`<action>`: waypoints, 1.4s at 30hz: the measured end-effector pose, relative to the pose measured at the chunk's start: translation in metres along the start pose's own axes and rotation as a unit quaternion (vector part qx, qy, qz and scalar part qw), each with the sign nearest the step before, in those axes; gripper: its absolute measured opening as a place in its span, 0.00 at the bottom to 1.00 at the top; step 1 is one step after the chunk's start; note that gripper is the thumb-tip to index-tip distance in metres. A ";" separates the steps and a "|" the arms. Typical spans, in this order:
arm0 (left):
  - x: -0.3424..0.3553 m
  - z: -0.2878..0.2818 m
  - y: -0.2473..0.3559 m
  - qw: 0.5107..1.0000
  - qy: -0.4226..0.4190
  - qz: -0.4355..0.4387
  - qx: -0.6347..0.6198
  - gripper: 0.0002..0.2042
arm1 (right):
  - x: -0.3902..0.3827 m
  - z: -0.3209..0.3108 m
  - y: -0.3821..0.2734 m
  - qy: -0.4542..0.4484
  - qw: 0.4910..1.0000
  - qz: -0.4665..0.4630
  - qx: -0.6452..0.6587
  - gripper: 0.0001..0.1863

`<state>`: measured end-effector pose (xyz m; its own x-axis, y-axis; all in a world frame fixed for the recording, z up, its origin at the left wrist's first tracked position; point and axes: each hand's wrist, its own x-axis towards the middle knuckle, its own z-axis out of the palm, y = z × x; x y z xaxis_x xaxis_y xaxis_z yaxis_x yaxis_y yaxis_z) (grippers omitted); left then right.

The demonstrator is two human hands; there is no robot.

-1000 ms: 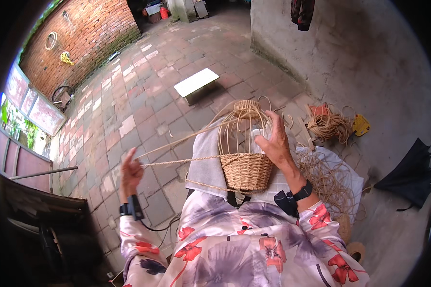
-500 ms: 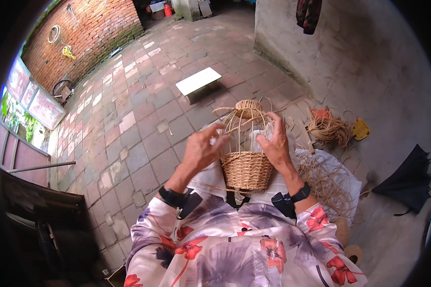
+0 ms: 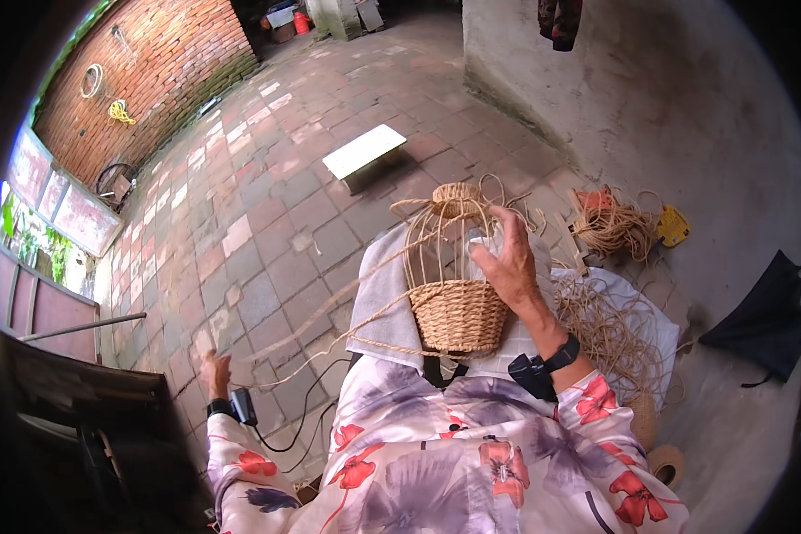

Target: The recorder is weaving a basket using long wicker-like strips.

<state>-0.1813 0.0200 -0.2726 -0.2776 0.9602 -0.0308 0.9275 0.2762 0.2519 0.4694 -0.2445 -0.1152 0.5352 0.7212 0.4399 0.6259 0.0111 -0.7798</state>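
A half-woven straw-coloured basket (image 3: 458, 319) stands on my lap. Its lower part is tightly woven; bare upright strands (image 3: 418, 249) rise from there to a small woven ring (image 3: 457, 198) on top. My right hand (image 3: 509, 265) grips the right side of these strands, its forefinger by the ring and its thumb lower down. Something clear or whitish shows behind the thumb, too hidden to name. Far out to the left, my left hand (image 3: 214, 372), slightly smeared, is closed on a long cord (image 3: 320, 349) that stretches back to the basket.
Under the basket lies a grey cloth (image 3: 387, 294). To the right are a loose cord heap (image 3: 605, 334) on a white sheet, a coiled cord bundle (image 3: 612, 230), a yellow object (image 3: 673, 227) and a black umbrella (image 3: 761, 320). A low white-topped bench (image 3: 365, 151) stands ahead.
My left hand has swung from beside the basket's strands far out to the lower left, drawing the cord out with it. The right hand stays at the strands.
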 end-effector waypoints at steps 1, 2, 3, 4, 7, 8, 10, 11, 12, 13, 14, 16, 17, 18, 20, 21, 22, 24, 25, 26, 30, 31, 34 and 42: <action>-0.013 0.012 0.018 0.999 -0.020 0.001 -0.050 0.28 | 0.001 -0.001 0.001 -0.012 1.000 0.002 0.003 0.35; -0.022 0.017 0.052 0.976 -0.087 0.026 -0.200 0.29 | 0.002 -0.002 0.000 -0.005 0.999 0.013 0.032 0.35; -0.037 0.023 0.103 0.925 -0.139 0.070 -0.346 0.25 | 0.003 -0.005 -0.001 0.001 0.998 0.024 0.058 0.36; -0.075 0.011 0.181 0.902 -0.162 0.074 -0.393 0.21 | 0.004 -0.010 -0.002 0.012 0.996 0.036 0.078 0.36; -0.183 -0.037 0.327 0.863 -0.220 0.244 -0.385 0.16 | 0.007 -0.011 -0.022 -0.006 1.000 -0.002 0.006 0.37; -0.202 -0.038 0.352 0.833 -0.200 0.358 -0.371 0.16 | 0.008 -0.008 -0.026 -0.011 0.999 -0.022 -0.023 0.37; -0.246 -0.056 0.387 0.785 -0.211 0.443 -0.378 0.17 | 0.013 0.000 -0.034 -0.019 0.995 -0.061 -0.078 0.38; -0.257 -0.060 0.395 0.788 -0.245 0.444 -0.350 0.14 | 0.013 0.003 -0.034 -0.018 0.992 -0.062 -0.106 0.38; -0.259 -0.063 0.396 0.779 -0.224 0.480 -0.334 0.13 | 0.013 0.008 -0.033 -0.015 0.989 -0.061 -0.133 0.38; -0.259 -0.063 0.395 0.769 -0.203 0.516 -0.319 0.12 | 0.013 0.011 -0.034 -0.012 0.985 -0.060 -0.161 0.39; -0.253 -0.057 0.389 0.776 -0.142 0.511 -0.343 0.11 | 0.013 0.013 -0.036 -0.012 0.984 -0.056 -0.169 0.38; -0.231 -0.059 0.369 0.840 -0.117 0.397 -0.351 0.10 | 0.018 0.015 -0.032 -0.016 0.989 -0.045 -0.140 0.37; -0.209 -0.060 0.353 0.873 -0.086 0.389 -0.282 0.12 | 0.018 0.015 -0.030 -0.019 0.992 -0.037 -0.122 0.36; -0.181 -0.055 0.330 0.894 -0.023 0.421 -0.155 0.12 | 0.017 0.016 -0.029 -0.005 0.995 -0.039 -0.096 0.35; -0.164 -0.061 0.298 0.934 -0.043 0.354 0.023 0.08 | 0.019 0.015 -0.024 0.028 0.997 -0.045 -0.050 0.34; -0.163 -0.068 0.292 0.914 -0.032 0.403 0.026 0.07 | 0.021 0.012 -0.025 0.060 0.994 -0.075 -0.052 0.34; -0.163 -0.075 0.288 0.892 -0.022 0.450 0.028 0.07 | 0.023 0.008 -0.027 0.093 0.989 -0.104 -0.054 0.34; -0.163 -0.078 0.295 0.874 -0.025 0.483 -0.040 0.09 | 0.028 -0.002 -0.038 0.139 0.977 -0.149 -0.060 0.34; -0.167 -0.082 0.311 0.866 -0.020 0.489 -0.105 0.09 | 0.030 -0.008 -0.044 0.151 0.972 -0.169 -0.067 0.35; -0.172 -0.087 0.330 0.854 -0.014 0.492 -0.169 0.10 | 0.032 -0.013 -0.048 0.163 0.966 -0.188 -0.073 0.35; -0.204 -0.087 0.400 0.765 -0.166 0.493 -0.380 0.14 | 0.037 -0.034 -0.064 0.191 0.944 -0.252 -0.092 0.37; -0.217 -0.083 0.411 0.731 -0.241 0.470 -0.432 0.16 | 0.036 -0.036 -0.066 0.193 0.941 -0.262 -0.092 0.37; -0.240 -0.059 0.428 0.655 -0.544 0.346 -0.394 0.20 | 0.031 -0.045 -0.064 0.206 0.947 -0.239 -0.053 0.35; -0.284 -0.044 0.418 0.490 -0.786 0.293 -0.235 0.24 | 0.037 -0.061 -0.034 0.250 0.945 -0.034 0.210 0.32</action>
<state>0.2742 -0.1389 -0.1157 0.8812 -0.1848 -0.4350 0.4702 0.2482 0.8470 0.5024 -0.2608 -0.0451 0.7682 0.2937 0.5689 0.4440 0.3958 -0.8039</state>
